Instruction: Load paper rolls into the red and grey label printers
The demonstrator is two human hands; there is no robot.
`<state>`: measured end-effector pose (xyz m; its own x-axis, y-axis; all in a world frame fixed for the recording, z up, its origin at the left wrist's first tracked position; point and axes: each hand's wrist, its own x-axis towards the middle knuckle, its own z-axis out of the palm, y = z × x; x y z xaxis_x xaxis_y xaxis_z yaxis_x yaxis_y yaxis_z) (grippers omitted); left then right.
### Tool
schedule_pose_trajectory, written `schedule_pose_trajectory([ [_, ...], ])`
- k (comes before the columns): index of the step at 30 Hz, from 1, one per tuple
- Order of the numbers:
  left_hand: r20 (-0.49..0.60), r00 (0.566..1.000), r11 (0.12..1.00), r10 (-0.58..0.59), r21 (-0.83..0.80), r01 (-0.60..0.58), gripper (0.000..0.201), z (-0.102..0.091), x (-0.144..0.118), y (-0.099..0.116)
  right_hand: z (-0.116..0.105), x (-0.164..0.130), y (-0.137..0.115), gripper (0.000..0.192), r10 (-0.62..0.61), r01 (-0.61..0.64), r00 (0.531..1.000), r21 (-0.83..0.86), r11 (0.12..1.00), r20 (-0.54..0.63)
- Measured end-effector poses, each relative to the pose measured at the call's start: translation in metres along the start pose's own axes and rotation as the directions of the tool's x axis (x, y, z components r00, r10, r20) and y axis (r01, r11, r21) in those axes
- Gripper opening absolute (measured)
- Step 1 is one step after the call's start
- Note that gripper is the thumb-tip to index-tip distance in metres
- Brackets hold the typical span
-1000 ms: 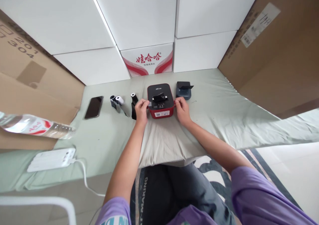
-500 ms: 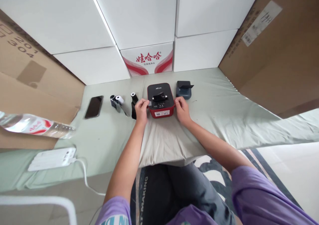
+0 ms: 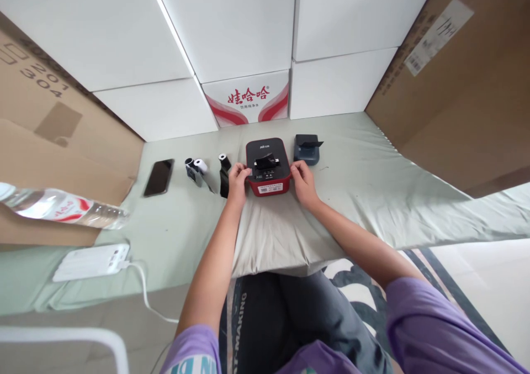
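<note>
A red and black box-shaped label printer point(image 3: 269, 148) sits in the middle of the cloth-covered surface. A dark strip lies across the slot in its top, and a white sticker is on its red front. My left hand point(image 3: 238, 183) is closed on its left side near the front corner. On the opposite side, my right hand point(image 3: 303, 184) grips the edge with curled fingers; some fingertips are hidden. Just behind my right hand stands a small dark blue device point(image 3: 306, 152) with a black strip out of its top. A black-and-white roll point(image 3: 224, 169) is close to my left hand.
Two more rolls point(image 3: 194, 169) and a phone point(image 3: 159, 177) lie to the left. A white power bank point(image 3: 91, 262) with a cable is near the front left, below a water bottle point(image 3: 66, 205). White boxes point(image 3: 247, 99) line the back; cardboard boxes point(image 3: 459, 98) flank both sides.
The camera view has shifted slightly, so everything sits a little farther right in the picture. Both hands keep their hold on the label printer, with no clear movement of it.
</note>
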<state>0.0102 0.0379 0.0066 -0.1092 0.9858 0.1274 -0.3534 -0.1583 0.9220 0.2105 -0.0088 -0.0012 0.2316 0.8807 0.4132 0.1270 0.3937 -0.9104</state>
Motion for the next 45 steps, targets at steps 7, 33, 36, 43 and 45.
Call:
schedule_pose_trajectory([
  [7, 0.006, 0.989, 0.981, -0.148, -0.123, 0.148, 0.029, 0.003, 0.005, 0.003, 0.001, 0.0, 0.001, 0.029, 0.01, -0.01, 1.0, -0.002, 1.0, -0.006],
  [33, 0.061, 0.998, 1.0, -0.011, 0.023, 0.01, 0.025, -0.01, 0.008, 0.005, 0.004, 0.005, 0.006, 0.04, 0.112, -0.112, 0.994, 0.006, 0.994, -0.001],
  [36, 0.042, 0.991, 0.975, 0.127, 0.179, -0.132, 0.017, -0.013, 0.016, 0.015, 0.004, 0.005, 0.008, 0.041, 0.116, -0.116, 0.993, 0.011, 0.993, 0.002],
  [43, 0.447, 0.894, 0.718, -0.001, 0.623, -0.311, 0.026, 0.018, 0.071, 0.052, 0.005, 0.008, 0.018, 0.038, 0.107, -0.107, 0.994, 0.014, 0.994, 0.003],
  [45, 0.452, 0.887, 0.663, -0.099, 0.694, -0.28, 0.036, 0.032, 0.087, 0.05, 0.005, 0.008, 0.019, 0.037, 0.106, -0.106, 0.994, 0.009, 0.994, 0.007],
])
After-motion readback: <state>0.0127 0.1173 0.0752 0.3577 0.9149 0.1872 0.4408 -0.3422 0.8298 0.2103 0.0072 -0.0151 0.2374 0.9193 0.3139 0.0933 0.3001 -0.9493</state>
